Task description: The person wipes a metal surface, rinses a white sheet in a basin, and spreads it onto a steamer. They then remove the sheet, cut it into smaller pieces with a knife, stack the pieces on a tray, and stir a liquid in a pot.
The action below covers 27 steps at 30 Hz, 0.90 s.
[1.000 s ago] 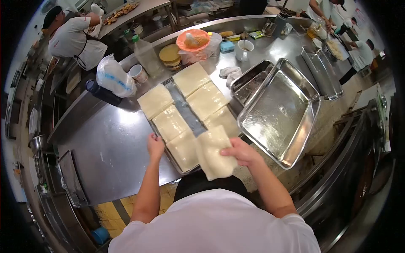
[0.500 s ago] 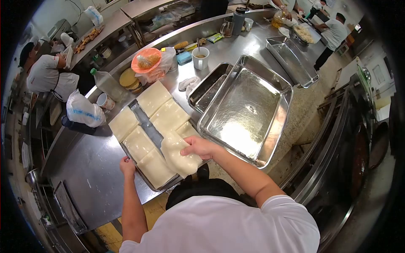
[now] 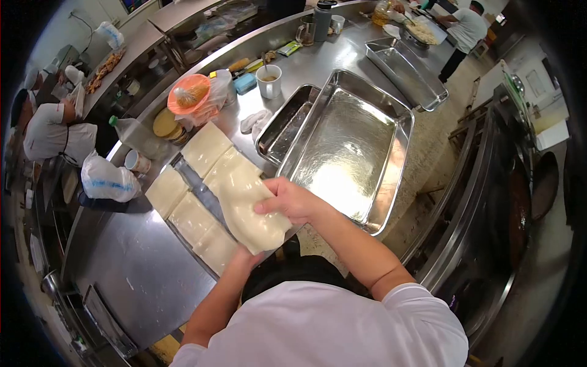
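Observation:
My right hand (image 3: 287,203) is closed on the right edge of a pale, floppy dough sheet (image 3: 247,211), thumb on top. The sheet bulges up off the tray, and its near edge droops. At that near edge is my left hand (image 3: 246,258), its fingers hidden behind the dough. More square dough sheets (image 3: 202,220) lie flat in two columns on a shallow metal tray (image 3: 194,176). A strip of the dark tray bottom shows between the columns.
A large, deep steel pan (image 3: 354,153) stands to the right, overlapping a smaller dark pan (image 3: 284,131). Behind the tray are a white mug (image 3: 269,85), an orange bowl (image 3: 189,92) and a plastic bottle (image 3: 137,134). Another long pan (image 3: 406,73) sits farther right. Co-workers stand at both sides.
My left hand has left the tray's left edge and moved right to the near edge of the lifted sheet. My right hand has raised the sheet, and more of it is off the tray.

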Tool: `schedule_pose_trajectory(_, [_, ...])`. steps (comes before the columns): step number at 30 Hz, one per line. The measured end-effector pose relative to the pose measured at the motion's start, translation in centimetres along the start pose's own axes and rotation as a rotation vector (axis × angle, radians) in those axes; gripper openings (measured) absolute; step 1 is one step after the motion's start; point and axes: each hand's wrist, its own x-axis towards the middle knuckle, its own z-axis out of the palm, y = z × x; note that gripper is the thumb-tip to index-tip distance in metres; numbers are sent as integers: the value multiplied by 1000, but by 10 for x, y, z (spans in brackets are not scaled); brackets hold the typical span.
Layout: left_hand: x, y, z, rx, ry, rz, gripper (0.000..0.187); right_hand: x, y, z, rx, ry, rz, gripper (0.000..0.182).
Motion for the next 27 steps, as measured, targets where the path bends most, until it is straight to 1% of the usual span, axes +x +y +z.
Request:
schedule_pose_trajectory(1, [17, -24, -6, -1, -170, -75, 53, -3, -11, 3, 5, 11, -20, 41])
schedule_pose_trajectory(2, [30, -38, -1, -54, -278, -113, 53, -5, -20, 6, 9, 20, -40, 41])
schedule_pose_trajectory(3, [43, -48, 10, -136, -343, -132, 53, -6, -26, 11, 54, 25, -89, 41])
schedule_pose_trajectory(6, [74, -55, 34, -408, -426, -78, 53, -10, -40, 16, 32, 79, -115, 41])
schedule_pose_trajectory(11, [97, -48, 41, -592, -473, 17, 52, -15, -40, 7, 42, 119, -107, 40])
schedule_pose_trajectory(17, [109, -43, 40, -627, -497, 36, 51, -15, -33, -7, 93, 113, -75, 39])
schedule_pose_trajectory(23, [113, -37, 48, -579, -525, 10, 51, -18, -33, -18, 59, 131, -98, 39])
schedule_pose_trajectory(27, [105, -26, 49, -430, -526, -41, 51, -19, -36, -33, 19, 167, -65, 38])
